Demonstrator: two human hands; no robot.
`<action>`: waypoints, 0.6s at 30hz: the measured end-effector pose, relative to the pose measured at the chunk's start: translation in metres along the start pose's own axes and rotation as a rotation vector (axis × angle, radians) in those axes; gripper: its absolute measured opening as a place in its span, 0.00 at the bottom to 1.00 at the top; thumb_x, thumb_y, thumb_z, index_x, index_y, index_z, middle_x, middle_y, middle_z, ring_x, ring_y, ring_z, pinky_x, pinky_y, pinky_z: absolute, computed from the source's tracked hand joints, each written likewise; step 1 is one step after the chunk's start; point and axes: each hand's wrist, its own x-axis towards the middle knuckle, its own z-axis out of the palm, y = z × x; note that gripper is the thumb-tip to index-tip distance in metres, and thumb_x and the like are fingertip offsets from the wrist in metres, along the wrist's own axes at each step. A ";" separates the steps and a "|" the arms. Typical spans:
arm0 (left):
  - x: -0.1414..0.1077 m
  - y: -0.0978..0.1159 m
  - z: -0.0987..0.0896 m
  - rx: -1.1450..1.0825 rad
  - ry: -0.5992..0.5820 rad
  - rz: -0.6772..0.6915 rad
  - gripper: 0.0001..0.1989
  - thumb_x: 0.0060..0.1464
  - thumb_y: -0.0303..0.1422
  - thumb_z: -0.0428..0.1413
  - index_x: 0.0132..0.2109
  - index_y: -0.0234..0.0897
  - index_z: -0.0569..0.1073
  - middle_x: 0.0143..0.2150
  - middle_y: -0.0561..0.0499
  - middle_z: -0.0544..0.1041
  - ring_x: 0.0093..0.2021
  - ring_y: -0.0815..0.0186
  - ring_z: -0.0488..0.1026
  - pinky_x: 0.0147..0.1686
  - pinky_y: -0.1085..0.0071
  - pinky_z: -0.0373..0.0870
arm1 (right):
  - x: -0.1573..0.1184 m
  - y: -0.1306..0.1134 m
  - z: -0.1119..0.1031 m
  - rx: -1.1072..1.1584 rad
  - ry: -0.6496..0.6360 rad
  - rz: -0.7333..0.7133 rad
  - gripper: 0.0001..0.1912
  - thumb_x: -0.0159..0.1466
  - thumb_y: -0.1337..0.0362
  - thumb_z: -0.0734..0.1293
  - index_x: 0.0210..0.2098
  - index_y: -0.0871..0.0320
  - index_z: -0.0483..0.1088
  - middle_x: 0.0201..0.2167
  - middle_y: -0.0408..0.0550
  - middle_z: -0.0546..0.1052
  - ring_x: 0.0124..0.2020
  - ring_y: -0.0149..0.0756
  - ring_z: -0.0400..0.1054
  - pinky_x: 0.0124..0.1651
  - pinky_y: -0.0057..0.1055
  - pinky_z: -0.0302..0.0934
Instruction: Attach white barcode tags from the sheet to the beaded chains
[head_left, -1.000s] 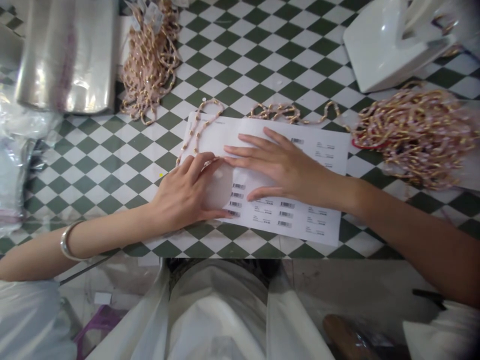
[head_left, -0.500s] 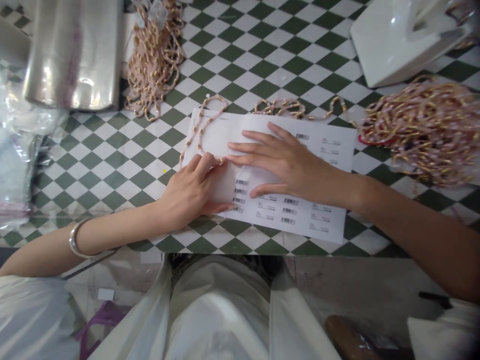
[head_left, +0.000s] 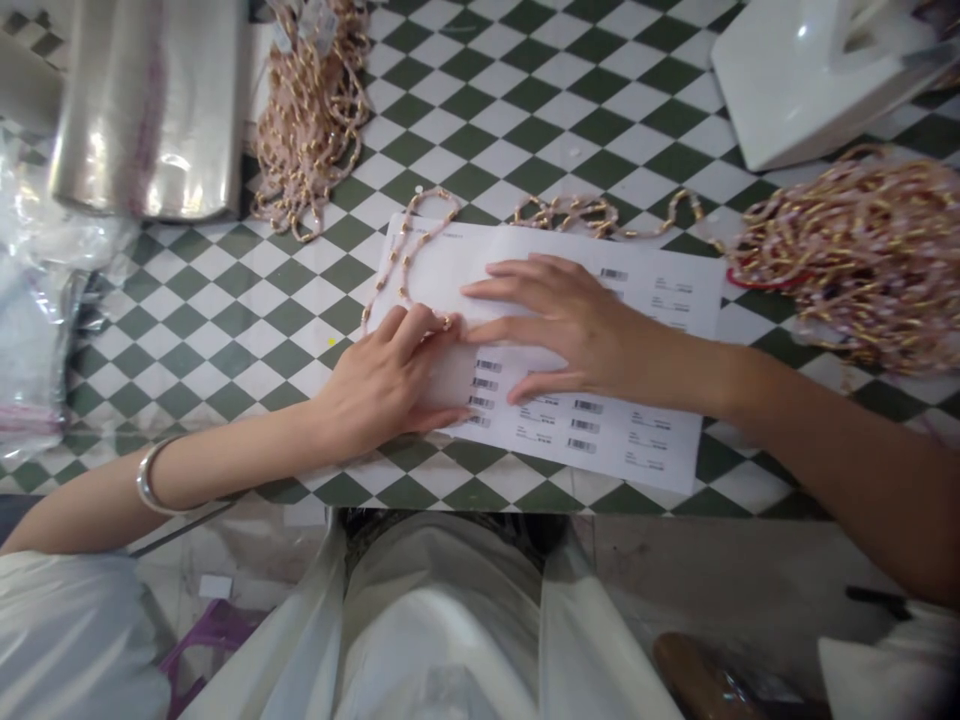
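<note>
A sheet of barcode labels (head_left: 652, 350) lies on the table under both hands. Across its left part loops a string of pink and gold beads (head_left: 406, 262). My left hand (head_left: 382, 385) has its fingers bent over the lower end of this string, and a bit of it shows at the fingertips. My right hand (head_left: 559, 325) rests over the sheet with fingers spread, its fingertips close to those of the left hand. Whether the right fingertips touch the string I cannot tell.
A large heap of bead strings (head_left: 870, 260) lies at the right, one trailing leftward behind the sheet. Another bunch (head_left: 311, 130) is at the back left, beside a stack of clear plastic bags (head_left: 146, 110). A white box (head_left: 795, 80) stands back right.
The fingers of my right hand have shifted slightly, with the index finger more bent and closer to the left fingertips. My left hand keeps its place on the bead string.
</note>
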 end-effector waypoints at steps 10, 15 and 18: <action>0.007 -0.033 -0.017 -0.055 -0.074 -0.031 0.29 0.58 0.41 0.57 0.62 0.35 0.62 0.55 0.39 0.69 0.51 0.56 0.68 0.51 0.55 0.73 | -0.012 0.024 -0.016 -0.030 0.064 0.257 0.37 0.65 0.44 0.60 0.68 0.49 0.48 0.70 0.51 0.54 0.71 0.57 0.46 0.69 0.61 0.44; 0.006 -0.035 -0.017 -0.067 -0.052 -0.110 0.27 0.60 0.43 0.53 0.62 0.35 0.63 0.55 0.39 0.69 0.53 0.55 0.69 0.49 0.57 0.75 | -0.007 0.016 -0.015 0.020 0.198 0.391 0.36 0.63 0.48 0.65 0.66 0.48 0.51 0.64 0.55 0.60 0.66 0.54 0.54 0.66 0.54 0.55; 0.006 -0.024 -0.011 -0.055 -0.022 -0.083 0.38 0.54 0.54 0.55 0.62 0.29 0.62 0.56 0.35 0.69 0.53 0.53 0.70 0.48 0.59 0.75 | -0.004 0.014 -0.012 0.104 0.288 0.462 0.34 0.62 0.52 0.68 0.65 0.47 0.55 0.57 0.55 0.65 0.57 0.52 0.63 0.59 0.54 0.64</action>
